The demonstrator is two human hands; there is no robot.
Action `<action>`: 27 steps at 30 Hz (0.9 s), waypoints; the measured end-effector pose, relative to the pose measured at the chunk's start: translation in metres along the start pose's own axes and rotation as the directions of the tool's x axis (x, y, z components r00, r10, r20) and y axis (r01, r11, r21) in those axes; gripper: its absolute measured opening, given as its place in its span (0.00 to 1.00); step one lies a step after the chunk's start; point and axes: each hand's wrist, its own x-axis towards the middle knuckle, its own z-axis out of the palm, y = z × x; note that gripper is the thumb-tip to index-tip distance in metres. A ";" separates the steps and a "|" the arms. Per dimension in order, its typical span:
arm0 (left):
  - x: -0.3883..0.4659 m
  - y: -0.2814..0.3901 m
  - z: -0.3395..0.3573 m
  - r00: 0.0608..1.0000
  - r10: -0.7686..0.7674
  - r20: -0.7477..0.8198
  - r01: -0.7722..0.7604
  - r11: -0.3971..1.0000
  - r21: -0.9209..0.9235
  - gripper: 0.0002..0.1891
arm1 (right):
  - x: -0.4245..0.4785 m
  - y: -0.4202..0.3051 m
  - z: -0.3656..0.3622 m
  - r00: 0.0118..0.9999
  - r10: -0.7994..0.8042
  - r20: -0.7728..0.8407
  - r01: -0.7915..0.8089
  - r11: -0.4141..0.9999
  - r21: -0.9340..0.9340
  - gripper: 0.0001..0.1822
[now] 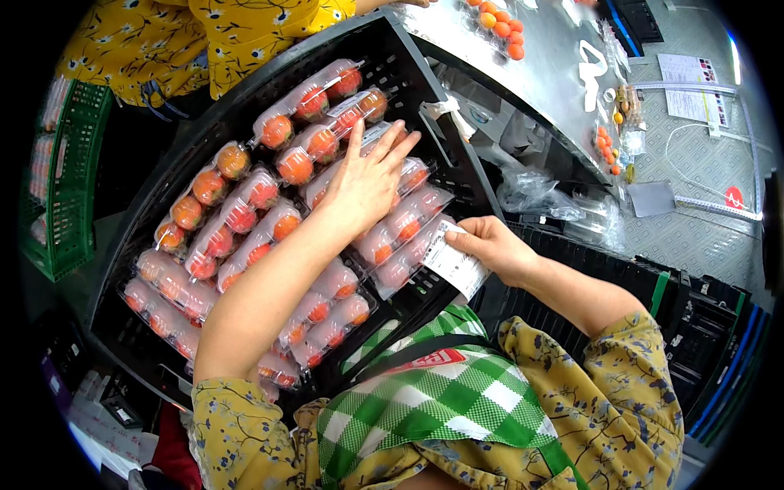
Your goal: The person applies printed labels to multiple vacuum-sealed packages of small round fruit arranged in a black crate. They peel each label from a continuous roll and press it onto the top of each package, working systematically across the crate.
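My left hand lies with its fingers spread over the clear plastic packs of tomatoes in a black plastic crate. A white label shows on the pack under its fingertips. My right hand pinches a strip of white printed labels between thumb and fingers, beside the crate's near right side. Just left of the strip is a tomato pack. More packs lie in rows at differing angles, some stacked. Whether my left palm touches the packs cannot be told.
Loose-looking tomatoes and clear packaging lie on a metal table beyond the crate. Another person in a yellow floral garment stands at the far side. A green crate stands left. Stacked black crates are at right; plastic bags hang below the table.
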 end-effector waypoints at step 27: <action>-0.076 0.120 -0.019 0.831 -0.479 0.284 0.171 -0.266 -0.949 0.06 | -0.027 0.027 0.024 0.724 -0.678 -0.130 0.591 0.706 -0.391 0.07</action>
